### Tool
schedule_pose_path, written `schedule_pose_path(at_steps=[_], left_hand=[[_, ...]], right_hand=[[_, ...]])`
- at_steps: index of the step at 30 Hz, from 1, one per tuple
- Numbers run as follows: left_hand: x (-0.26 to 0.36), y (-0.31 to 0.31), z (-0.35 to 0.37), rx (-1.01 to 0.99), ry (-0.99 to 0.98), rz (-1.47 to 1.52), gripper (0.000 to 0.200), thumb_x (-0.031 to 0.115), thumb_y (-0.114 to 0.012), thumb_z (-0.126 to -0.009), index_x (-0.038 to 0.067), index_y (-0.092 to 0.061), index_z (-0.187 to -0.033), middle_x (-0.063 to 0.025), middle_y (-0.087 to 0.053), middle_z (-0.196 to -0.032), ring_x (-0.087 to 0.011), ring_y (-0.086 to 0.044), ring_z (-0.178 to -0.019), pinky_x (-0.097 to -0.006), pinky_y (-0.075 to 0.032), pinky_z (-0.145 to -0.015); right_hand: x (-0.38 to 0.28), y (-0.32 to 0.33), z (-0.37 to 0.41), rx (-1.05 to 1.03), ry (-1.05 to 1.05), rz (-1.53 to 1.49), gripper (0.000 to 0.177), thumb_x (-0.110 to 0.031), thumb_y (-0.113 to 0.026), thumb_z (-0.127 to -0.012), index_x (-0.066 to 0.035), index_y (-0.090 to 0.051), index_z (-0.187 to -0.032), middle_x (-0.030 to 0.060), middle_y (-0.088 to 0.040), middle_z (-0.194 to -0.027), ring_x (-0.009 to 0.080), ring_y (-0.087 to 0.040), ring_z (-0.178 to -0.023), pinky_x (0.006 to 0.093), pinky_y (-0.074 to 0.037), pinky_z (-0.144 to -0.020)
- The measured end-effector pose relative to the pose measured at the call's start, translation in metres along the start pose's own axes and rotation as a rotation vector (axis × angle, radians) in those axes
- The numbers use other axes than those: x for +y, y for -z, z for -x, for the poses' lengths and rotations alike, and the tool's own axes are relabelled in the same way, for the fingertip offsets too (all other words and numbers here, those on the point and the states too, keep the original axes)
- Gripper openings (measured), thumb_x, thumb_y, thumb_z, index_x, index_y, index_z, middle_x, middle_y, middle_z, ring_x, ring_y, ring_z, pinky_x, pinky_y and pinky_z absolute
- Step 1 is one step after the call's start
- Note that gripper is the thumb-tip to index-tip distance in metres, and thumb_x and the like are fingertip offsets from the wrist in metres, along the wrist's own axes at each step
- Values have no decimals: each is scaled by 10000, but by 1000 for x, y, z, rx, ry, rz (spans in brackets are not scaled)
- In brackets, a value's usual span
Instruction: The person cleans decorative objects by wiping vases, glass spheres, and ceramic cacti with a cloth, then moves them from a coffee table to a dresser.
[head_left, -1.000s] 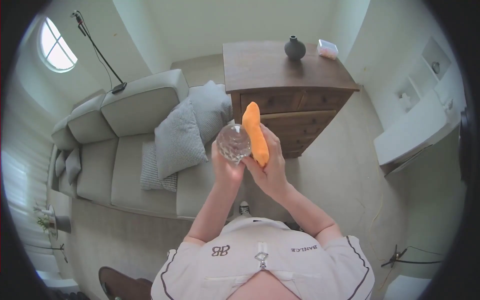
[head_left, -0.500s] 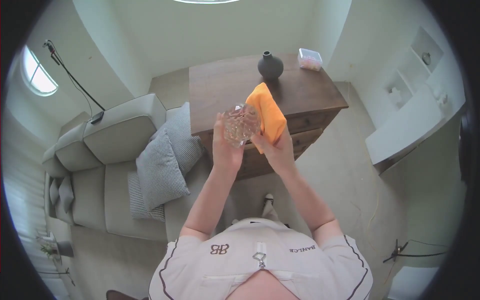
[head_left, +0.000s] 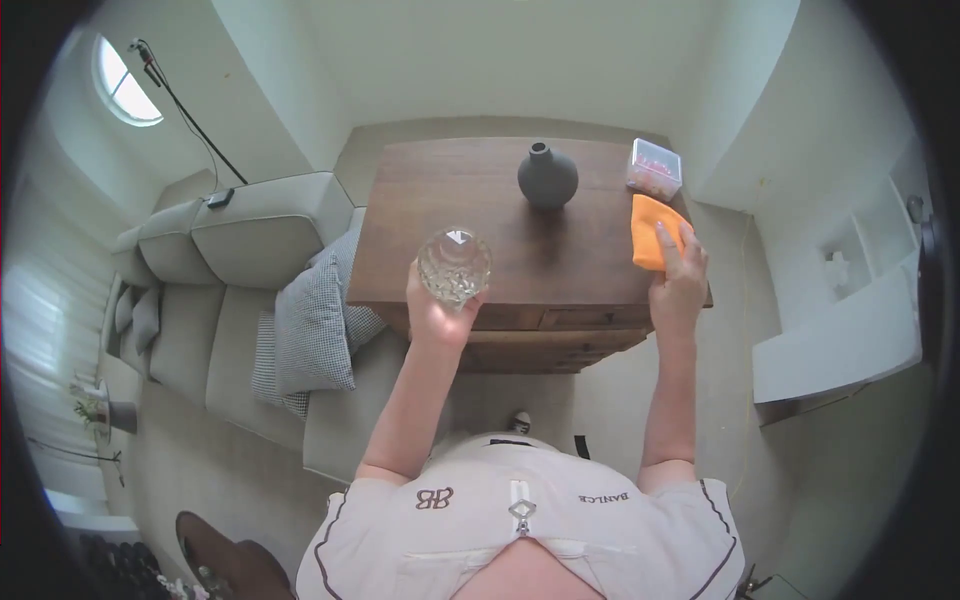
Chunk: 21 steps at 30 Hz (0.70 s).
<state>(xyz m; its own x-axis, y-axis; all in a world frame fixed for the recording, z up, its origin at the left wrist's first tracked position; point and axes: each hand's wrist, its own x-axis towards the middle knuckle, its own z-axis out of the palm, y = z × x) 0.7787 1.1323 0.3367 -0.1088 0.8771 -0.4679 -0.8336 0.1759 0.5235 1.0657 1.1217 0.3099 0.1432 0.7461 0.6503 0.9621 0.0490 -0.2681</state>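
Observation:
A clear, faceted glass bowl [head_left: 456, 268] rests in my left hand [head_left: 437, 318], whose fingers wrap round its lower side, over the front left part of the wooden cabinet. Toward the cabinet's front right corner, my right hand [head_left: 679, 278] grips a folded orange cloth [head_left: 650, 228]. The cloth overlaps the tabletop in this view, just in front of a clear plastic box [head_left: 655, 170] with pinkish contents. Between the two hands and farther back stands a dark grey round vase [head_left: 547, 177] with a narrow neck.
The wooden cabinet [head_left: 420, 200] has drawers on its front. To the left is a grey sofa [head_left: 245, 320] with checked cushions [head_left: 312, 325]. A thin black stand [head_left: 195, 120] rises behind it. White shelving [head_left: 840, 350] is on the right.
My hands have moved apart. The orange cloth has gone from beside the glass bowl to the right end of the cabinet, while the bowl stays in my left hand. The view has shifted.

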Motion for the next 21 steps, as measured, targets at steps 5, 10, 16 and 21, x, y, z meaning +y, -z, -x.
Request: schedule_pose_path(at_steps=[5,10,16,21], left_hand=[[-11,-5,-15,-5,24,-6,292,372,-491,-842,159,-571,-1025,-75,-572,-981,-249,-572,-840,-351,-489,-569],[-17,-18,-20,16,82,-26,246,344,-498,-847,153,-573,-982,-66,-569,-960,-245,-561,-837,-355,-486,-593],[-23,-27,-26,-60,101,-43,301,359,-465,-863,130,-608,-996,-67,-612,-954,-236,-585,-861,-341,-477,-648],[-28,-17,-47,-384,83,32,398,374,-402,-944,69,-644,-1025,-75,-665,-961,-211,-624,-891,-339,-483,-764]], right_hand=[[16,-9,-1,-285,-118,124,560,72,-520,-797,-199,-532,-1287,57,-468,-1297,280,-476,-1112,403,-451,-884],[9,12,-3,-512,-122,33,556,-141,-551,-820,-173,-440,-1363,88,-432,-1380,284,-387,-1257,439,-274,-1044],[-83,33,-22,-443,-170,-607,742,-247,-731,-778,-155,-362,-1414,26,-403,-1434,191,-370,-1318,334,-380,-999],[-153,-16,-25,-519,-1,-1024,891,-144,-773,-717,-107,-258,-1444,123,-314,-1452,212,-465,-1222,338,-385,-1046]])
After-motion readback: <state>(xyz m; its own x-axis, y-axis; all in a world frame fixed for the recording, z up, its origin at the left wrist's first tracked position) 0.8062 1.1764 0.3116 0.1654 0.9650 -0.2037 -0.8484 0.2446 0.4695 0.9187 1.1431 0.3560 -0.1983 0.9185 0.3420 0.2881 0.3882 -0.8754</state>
